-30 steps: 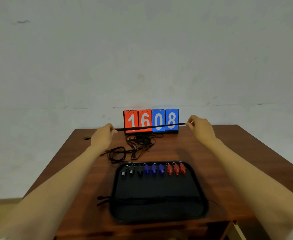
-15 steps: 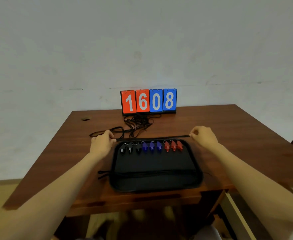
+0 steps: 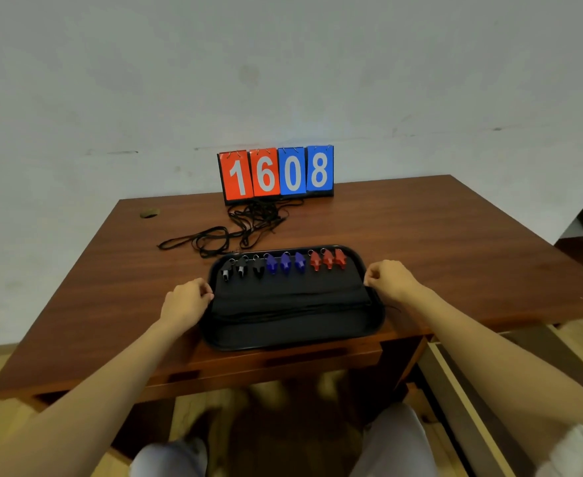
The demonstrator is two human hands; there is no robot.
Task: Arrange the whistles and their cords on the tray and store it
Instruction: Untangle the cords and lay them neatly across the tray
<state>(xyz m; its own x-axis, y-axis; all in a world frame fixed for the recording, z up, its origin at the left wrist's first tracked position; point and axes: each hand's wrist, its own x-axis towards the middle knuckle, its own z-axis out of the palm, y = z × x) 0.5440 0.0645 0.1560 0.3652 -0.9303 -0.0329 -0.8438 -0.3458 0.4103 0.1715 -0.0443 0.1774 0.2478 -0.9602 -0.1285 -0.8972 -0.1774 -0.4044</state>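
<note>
Black tray [image 3: 284, 343] sits on wood surface [image 3: 427, 232] at the near edge, centre. Nine whistles [image 3: 285, 263] stand in one row along the tray's far side: three black at left, three blue in the middle, three red at right, close together, rings toward the far rim.

Left hand [image 3: 186, 304] at tray's left edge, fingers curled, fingertips pinched together just over the rim. Right hand [image 3: 391, 282] at tray's right edge, same pose, thumb and finger pinched. Between them a thin black cord [image 3: 290, 290] runs straight across the tray's middle, below the whistle row. It is faint against the black tray, so each hand's exact hold on its end is hard to see, but both look clamped on it.

Nearer the person, laid cords [image 3: 293, 310] lie straight across the tray, side to side, one end poking out over the right rim.

Tangle [image 3: 252, 220] of loose black cords lies on the surface behind the tray, spreading left, apart from both hands.

Scoreboard [image 3: 277, 173] reading 1608 stands at the far edge against the wall [image 3: 283, 70], just behind the tangle. Small hole [image 3: 149, 213] at the surface's far left.
</note>
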